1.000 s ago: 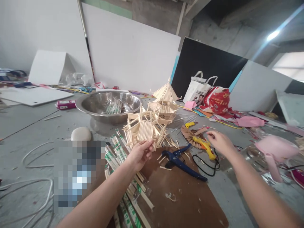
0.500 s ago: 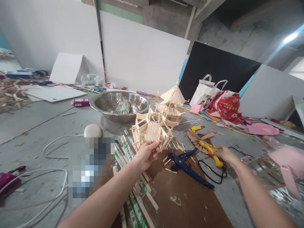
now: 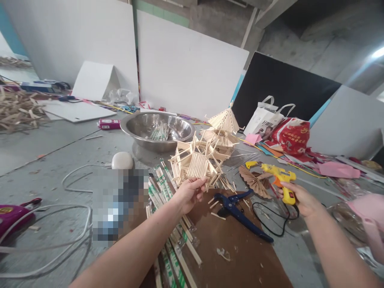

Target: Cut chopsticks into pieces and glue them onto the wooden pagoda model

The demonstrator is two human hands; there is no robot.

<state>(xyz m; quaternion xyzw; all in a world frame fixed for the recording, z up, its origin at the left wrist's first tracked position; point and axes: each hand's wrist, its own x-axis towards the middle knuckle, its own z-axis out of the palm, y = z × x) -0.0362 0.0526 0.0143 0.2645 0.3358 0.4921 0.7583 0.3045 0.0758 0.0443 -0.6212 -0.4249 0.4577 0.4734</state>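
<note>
My left hand (image 3: 192, 194) pinches the near edge of a flat panel of wooden sticks (image 3: 198, 165), which is part of, or lies against, an open framework of chopstick-like sticks (image 3: 180, 158); I cannot tell which. My right hand (image 3: 303, 199) grips a yellow hot glue gun (image 3: 280, 176) by its handle, raised off the floor with its nozzle toward the left. Below the left hand, a blue cutter (image 3: 237, 210) rests on a brown board (image 3: 231, 256). Packs of wrapped chopsticks (image 3: 168, 200) lie under my left forearm.
Behind the framework stands a stick model with a pointed roof (image 3: 223, 120). A steel basin (image 3: 135, 136) holds wrapped sticks. A folded brown paper fan (image 3: 255, 182), black cord (image 3: 267, 230), red bag (image 3: 292, 136) and clear container with pink (image 3: 367, 208) lie rightward; a white cable (image 3: 69, 208) loops at left.
My right hand has lifted the glue gun from beside the paper fan and turned it upright, nozzle leftward. My left hand keeps its hold on the panel. The view has shifted slightly.
</note>
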